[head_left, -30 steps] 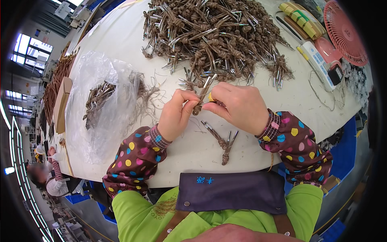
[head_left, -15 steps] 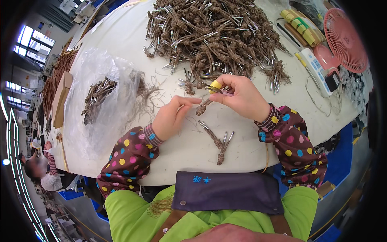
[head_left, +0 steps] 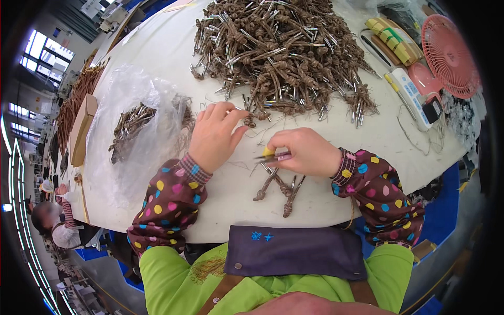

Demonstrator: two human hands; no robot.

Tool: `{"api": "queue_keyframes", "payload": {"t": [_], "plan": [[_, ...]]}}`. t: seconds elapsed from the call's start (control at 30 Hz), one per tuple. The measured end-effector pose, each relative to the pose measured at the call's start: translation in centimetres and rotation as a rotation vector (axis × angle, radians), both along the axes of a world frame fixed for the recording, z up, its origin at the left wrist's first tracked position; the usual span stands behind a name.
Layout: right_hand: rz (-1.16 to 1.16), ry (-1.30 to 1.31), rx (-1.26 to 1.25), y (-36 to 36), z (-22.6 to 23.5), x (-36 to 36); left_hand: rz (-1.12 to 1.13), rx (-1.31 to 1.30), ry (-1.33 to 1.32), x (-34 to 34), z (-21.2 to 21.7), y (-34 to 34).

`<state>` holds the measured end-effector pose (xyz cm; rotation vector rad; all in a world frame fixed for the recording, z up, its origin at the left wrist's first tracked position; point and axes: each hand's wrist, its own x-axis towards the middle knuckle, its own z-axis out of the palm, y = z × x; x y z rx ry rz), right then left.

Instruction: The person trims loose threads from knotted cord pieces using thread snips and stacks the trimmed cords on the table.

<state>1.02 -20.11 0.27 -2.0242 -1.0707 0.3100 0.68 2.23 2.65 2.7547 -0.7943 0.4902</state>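
My right hand (head_left: pixel 307 152) is closed round a small pair of thread snips (head_left: pixel 274 157) with metal blades and a purplish handle; something yellow shows at its fingertips. Just under it lie three short brown knotted cords with metal tips, among them a left one (head_left: pixel 263 191) and a front one (head_left: pixel 289 202). Farther left, my left hand (head_left: pixel 214 135) has its thumb and forefinger apart. Its forefinger tip is close to another knotted cord (head_left: pixel 250 121) at the pile's near edge; whether they touch I cannot tell. A large heap of such cords (head_left: pixel 283 58) fills the far middle.
On the left, a clear plastic bag (head_left: pixel 100 157) surrounds more cords, with loose threads beside it. A cardboard box (head_left: pixel 81 131) stands beyond. At the far right are a pink fan (head_left: pixel 450 55), a white power strip (head_left: pixel 412 97) and a yellow bundle (head_left: pixel 394 39). Someone sits at far left.
My right hand has come nearer to me with the snips. The knotted cord that was between my hands now lies beside the two on the table. My left hand has moved away and opened.
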Motion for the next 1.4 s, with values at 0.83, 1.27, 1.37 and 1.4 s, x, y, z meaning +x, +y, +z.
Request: {"api": "queue_keyframes", "payload": {"t": [0.83, 1.27, 1.37, 1.4], "plan": [[-0.219, -1.051, -0.145, 0.5, 0.4, 3.3, -0.325, -0.226, 0.043, -0.3, -1.8, 0.2], [-0.428, 0.539, 0.672, 1.7, 1.1, 1.1, -0.153, -1.622, 0.97, -1.5, -3.4, -1.6], [-0.37, 0.775, 0.754, 3.4, 1.3, -0.1, -0.199, -1.665, 0.944, -2.1, -2.9, -2.8], [-0.38, 0.748, 0.735, 3.6, 1.1, -0.3, -0.202, -1.664, 0.946, -2.2, -3.1, -2.7]]}}
